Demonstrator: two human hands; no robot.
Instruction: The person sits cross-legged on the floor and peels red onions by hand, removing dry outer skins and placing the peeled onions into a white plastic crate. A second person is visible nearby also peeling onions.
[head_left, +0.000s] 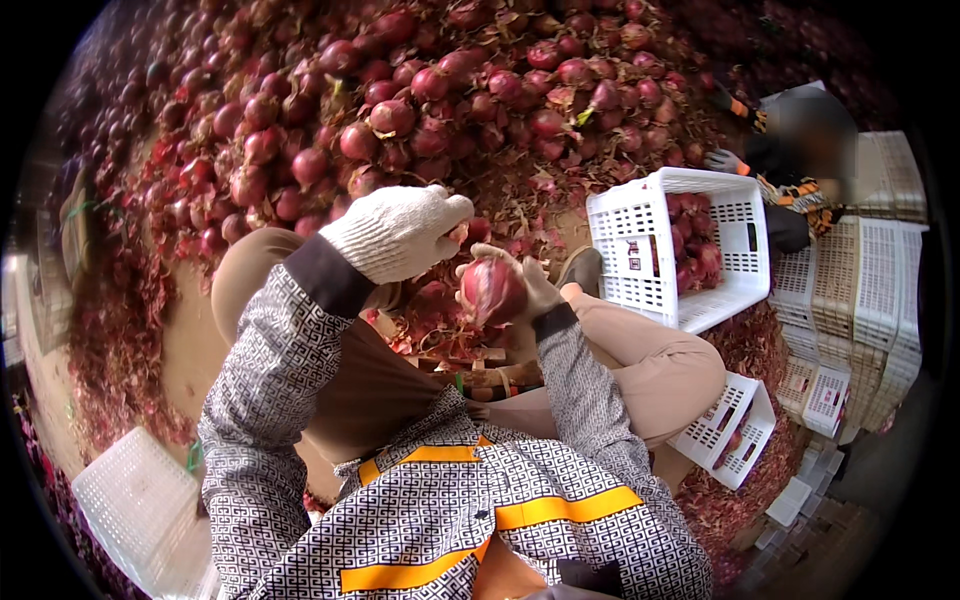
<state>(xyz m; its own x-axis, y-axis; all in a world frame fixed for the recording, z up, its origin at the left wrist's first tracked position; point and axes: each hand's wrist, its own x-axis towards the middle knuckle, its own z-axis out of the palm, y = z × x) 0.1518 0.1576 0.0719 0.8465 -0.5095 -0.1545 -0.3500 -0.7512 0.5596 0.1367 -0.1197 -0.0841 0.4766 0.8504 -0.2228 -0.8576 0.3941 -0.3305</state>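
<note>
My left hand (401, 229), in a white knitted glove, is above my bent knee, its back towards me and its fingers curled. Something small and reddish shows by the fingertips; whether it is held is unclear. Close by on the right, my gloved right hand (534, 283) holds a large red onion (493, 291) from its far and right sides. Beneath the hands, loose onion skins (442, 330) lie between my legs. A large heap of red onions (391, 118) spreads in front of me.
A white plastic crate (634, 255) with red onions stands tilted at the right. Beside it is a co-worker with gloved hands (724, 161). A smaller crate (731, 442) sits by my knee. Crates are stacked (862, 285) far right; others (139, 487) stand lower left.
</note>
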